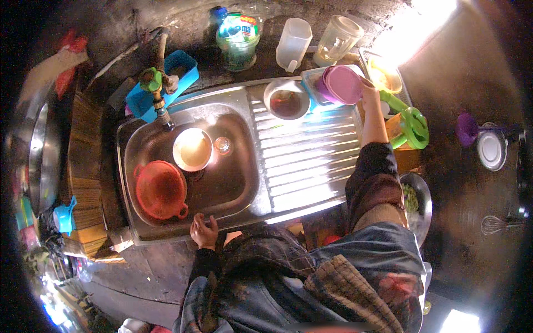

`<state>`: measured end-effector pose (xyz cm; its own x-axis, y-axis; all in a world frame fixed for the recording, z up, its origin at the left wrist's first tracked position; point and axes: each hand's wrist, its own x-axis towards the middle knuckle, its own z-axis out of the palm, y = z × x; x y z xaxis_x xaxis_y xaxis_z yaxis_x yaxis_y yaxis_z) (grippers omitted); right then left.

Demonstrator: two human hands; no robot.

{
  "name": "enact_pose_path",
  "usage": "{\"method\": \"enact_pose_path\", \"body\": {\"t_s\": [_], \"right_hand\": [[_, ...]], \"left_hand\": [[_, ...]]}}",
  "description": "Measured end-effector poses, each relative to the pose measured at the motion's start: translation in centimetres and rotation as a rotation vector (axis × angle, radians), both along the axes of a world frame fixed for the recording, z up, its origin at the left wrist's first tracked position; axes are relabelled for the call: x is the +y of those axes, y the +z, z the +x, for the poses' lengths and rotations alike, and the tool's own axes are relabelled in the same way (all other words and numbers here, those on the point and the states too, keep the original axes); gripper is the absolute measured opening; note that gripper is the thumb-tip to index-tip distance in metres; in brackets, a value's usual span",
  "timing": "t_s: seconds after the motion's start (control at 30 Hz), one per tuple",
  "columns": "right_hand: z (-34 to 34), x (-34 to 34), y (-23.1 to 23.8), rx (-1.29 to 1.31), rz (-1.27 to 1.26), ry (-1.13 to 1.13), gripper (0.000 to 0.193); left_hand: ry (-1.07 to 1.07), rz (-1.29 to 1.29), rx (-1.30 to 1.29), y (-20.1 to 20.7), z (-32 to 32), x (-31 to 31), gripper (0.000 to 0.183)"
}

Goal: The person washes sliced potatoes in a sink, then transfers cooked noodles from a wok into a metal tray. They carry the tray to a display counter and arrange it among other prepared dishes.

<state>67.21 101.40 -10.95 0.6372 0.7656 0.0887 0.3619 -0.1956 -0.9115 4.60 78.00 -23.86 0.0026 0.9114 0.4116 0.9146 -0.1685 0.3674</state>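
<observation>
My right hand [368, 95] reaches to the far right of the drainboard, at the right rim of a purple plastic bowl [343, 85]. Its fingers close on that rim, partly hidden. The bowl sits tilted over a clear, blue-edged container [314, 83]. Just left of it stands a white bowl [286, 101] with dark brownish contents. My left hand [204, 231] rests by the sink's front edge, empty, its fingers loosely bent and apart. In the sink basin [233, 183] lie a red colander [161, 190], a white bowl [192, 149] and a small clear glass [222, 146].
A tap with a green handle [150, 80] rises behind the basin beside a blue tray [185, 65]. Along the wall stand a clear green-tinted tub [237, 50], a white jug [294, 44] and a clear jar [338, 41]. A green-handled plastic item [413, 127] is beside my right forearm.
</observation>
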Motion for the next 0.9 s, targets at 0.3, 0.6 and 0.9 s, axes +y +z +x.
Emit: {"method": "enact_pose_path", "body": {"t_s": [0.3, 0.6, 0.9], "right_hand": [[6.1, 9.3, -6.9, -0.435, -0.137, 0.044, 0.031], [-4.4, 5.0, 0.7, -0.893, -0.524, 0.262, 0.066], [-7.8, 4.8, 1.4, -0.779, -0.777, 0.082, 0.079]], "left_hand": [[-0.003, 0.053, 0.030, 0.3, 0.0, 0.2, 0.022], [0.004, 0.009, 0.046, 0.9, 0.3, 0.3, 0.020], [-0.015, -0.018, 0.051, 0.5, 0.2, 0.3, 0.020]]}}
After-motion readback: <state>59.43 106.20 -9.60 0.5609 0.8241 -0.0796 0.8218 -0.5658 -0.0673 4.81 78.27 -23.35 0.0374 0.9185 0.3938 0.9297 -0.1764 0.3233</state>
